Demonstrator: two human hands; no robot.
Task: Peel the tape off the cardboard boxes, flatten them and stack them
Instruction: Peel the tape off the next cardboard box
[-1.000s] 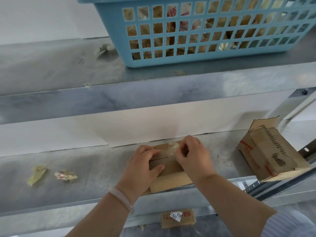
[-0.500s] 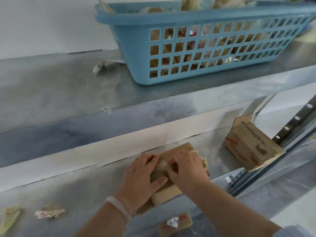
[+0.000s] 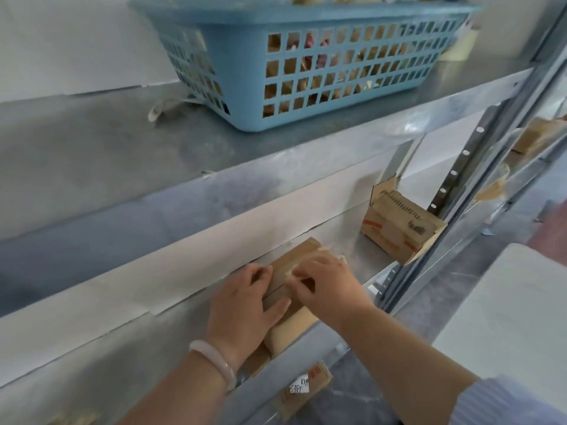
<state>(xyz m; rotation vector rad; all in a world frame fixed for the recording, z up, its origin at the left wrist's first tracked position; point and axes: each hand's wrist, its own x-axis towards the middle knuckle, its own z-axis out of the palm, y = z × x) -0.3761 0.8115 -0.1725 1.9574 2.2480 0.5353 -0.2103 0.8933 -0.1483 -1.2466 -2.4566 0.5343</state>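
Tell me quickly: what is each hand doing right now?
Left hand: open, flat on the cardboard box.
Right hand: fingers pinched on the tape.

Matt brown cardboard on the box (image 3: 291, 265) under both palms, with a strip of glossy clear tape (image 3: 294, 271) at the fingertips. Dull, smudged galvanized metal on the shelf (image 3: 184, 326) beneath — smooth blue plastic on the latticed basket (image 3: 306, 72) above. Pale, polished bracelet (image 3: 214, 363) at the wrist.

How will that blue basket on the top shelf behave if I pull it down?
The basket looks like stiff plastic lattice, so it should hold its shape. It seems filled with tape scraps, probably light. Its contents rise above the rim, so tilting may spill some.
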